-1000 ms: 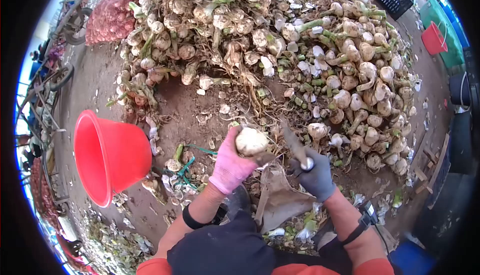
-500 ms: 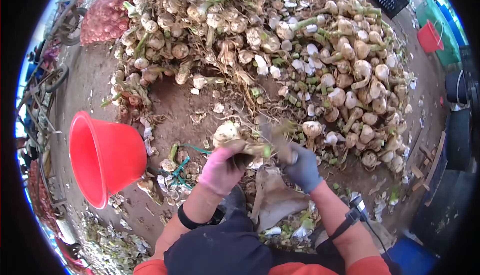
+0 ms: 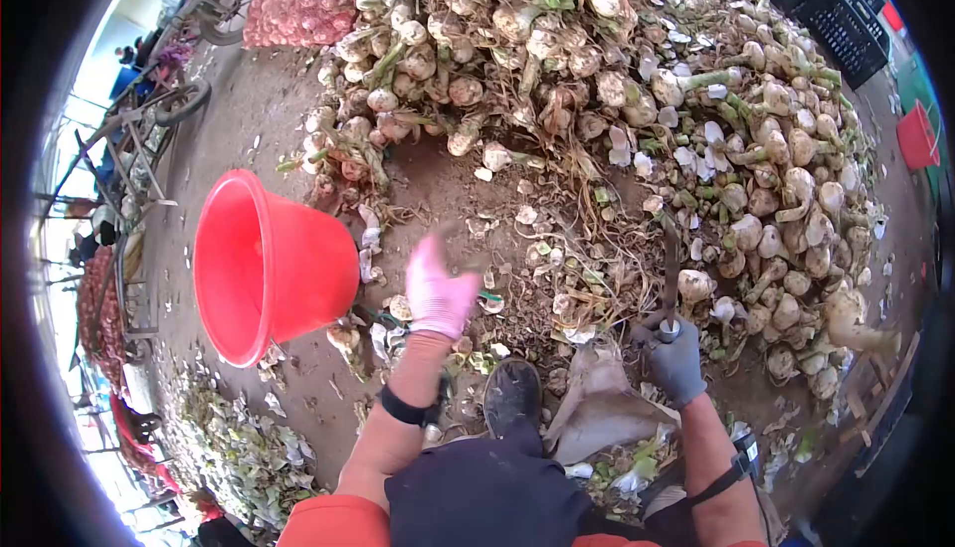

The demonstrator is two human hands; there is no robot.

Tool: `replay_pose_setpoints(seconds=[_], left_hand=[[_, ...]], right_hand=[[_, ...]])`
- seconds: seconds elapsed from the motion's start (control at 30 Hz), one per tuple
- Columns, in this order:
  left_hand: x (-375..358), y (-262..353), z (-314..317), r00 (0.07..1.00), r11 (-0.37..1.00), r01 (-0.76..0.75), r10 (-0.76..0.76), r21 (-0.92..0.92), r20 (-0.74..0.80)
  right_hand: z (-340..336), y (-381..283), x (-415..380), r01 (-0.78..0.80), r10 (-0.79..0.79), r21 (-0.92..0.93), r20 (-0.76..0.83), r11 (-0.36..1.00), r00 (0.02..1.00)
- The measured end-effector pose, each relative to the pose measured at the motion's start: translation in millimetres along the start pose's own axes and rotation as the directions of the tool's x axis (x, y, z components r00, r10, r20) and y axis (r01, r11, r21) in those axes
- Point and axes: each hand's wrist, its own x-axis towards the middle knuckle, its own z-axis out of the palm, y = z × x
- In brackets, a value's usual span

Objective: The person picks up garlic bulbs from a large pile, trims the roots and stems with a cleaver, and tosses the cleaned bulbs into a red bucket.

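Note:
My left hand [image 3: 441,290], in a pink glove, is over the ground to the right of the red bucket [image 3: 318,273]. Its fingers are apart and partly blurred, with nothing visible in them. In a grey-blue glove, my right hand [image 3: 673,360] is closed round a knife [image 3: 671,273], whose dark blade points away from me. Just beyond that hand lies a garlic bulb [image 3: 695,286] at the edge of the large garlic heap [image 3: 557,40]. A blurred garlic bulb with its stalk [image 3: 854,320] shows at the heap's right side.
A red net sack [image 3: 303,0] of bulbs stands at the far left. Black crates [image 3: 841,25] and another red bucket [image 3: 917,137] are at the far right. Husks [image 3: 239,448] litter the lower left. My shoe [image 3: 512,398] and a pale sheet [image 3: 607,403] are near me.
The garlic bulb has left my left hand, which has opened and swung left. My right hand has turned the knife upright. The camera view has shifted left, so the scene sits further right.

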Motion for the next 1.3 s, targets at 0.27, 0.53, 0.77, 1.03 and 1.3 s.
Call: replay_pose_setpoints(seconds=[0.27,0.53,0.77,1.03,1.3], left_hand=[[-46,-110,21,0.966,0.95,0.258,-0.251,0.175,-0.064],[-46,38,39,0.885,0.821,0.148,0.139,-0.552,0.444],[-55,57,43,0.795,0.734,0.001,0.412,-0.679,0.446],[-34,81,22,0.825,0.908,-0.388,0.418,-0.156,0.379],[-37,82,9,0.744,0.299,0.647,-0.044,-0.701,0.667]], right_hand=[[9,-24,-7,-0.007,0.009,-0.087,0.014,0.996,1.0],[18,-57,-21,0.416,-0.381,-0.348,0.167,0.84,0.91],[1,-62,-19,0.515,-0.46,-0.408,0.233,0.754,0.857],[-16,-23,-5,0.238,-0.234,-0.368,0.055,0.899,0.971],[7,-50,-11,0.244,-0.225,-0.234,0.105,0.941,0.969]])
